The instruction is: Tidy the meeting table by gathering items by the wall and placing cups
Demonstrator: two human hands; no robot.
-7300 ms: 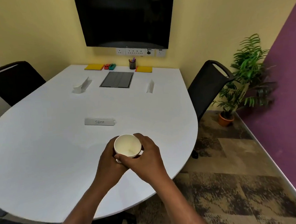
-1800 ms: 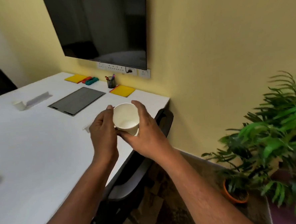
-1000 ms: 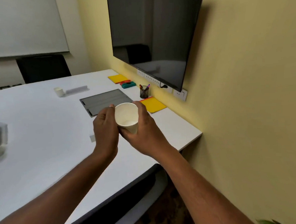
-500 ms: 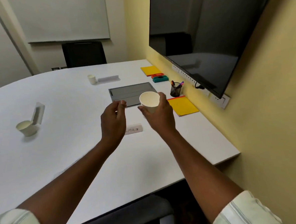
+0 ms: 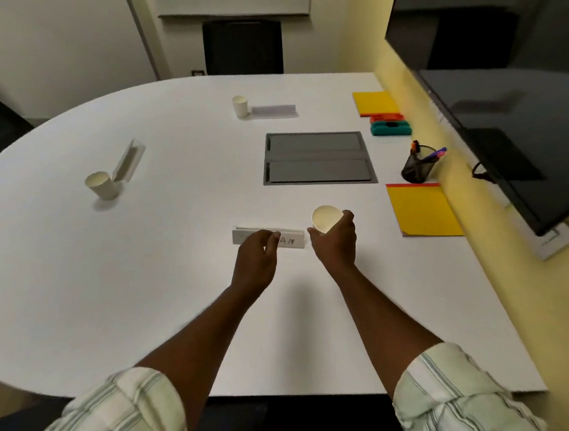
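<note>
gripping a paper cup (image 5: 327, 218) beside the name card (image 5: 291, 241), the right hand (image 5: 334, 242) seems set to place it — the left hand (image 5: 254, 260) pinches the card steady.

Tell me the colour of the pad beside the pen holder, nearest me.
The flat paper pad is yellow, red-edged; head view.

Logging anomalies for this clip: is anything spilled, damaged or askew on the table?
Nothing stands out. The far cup and left cup stand upright; the right hand holds a third cup, tilted but apparently empty.
</note>
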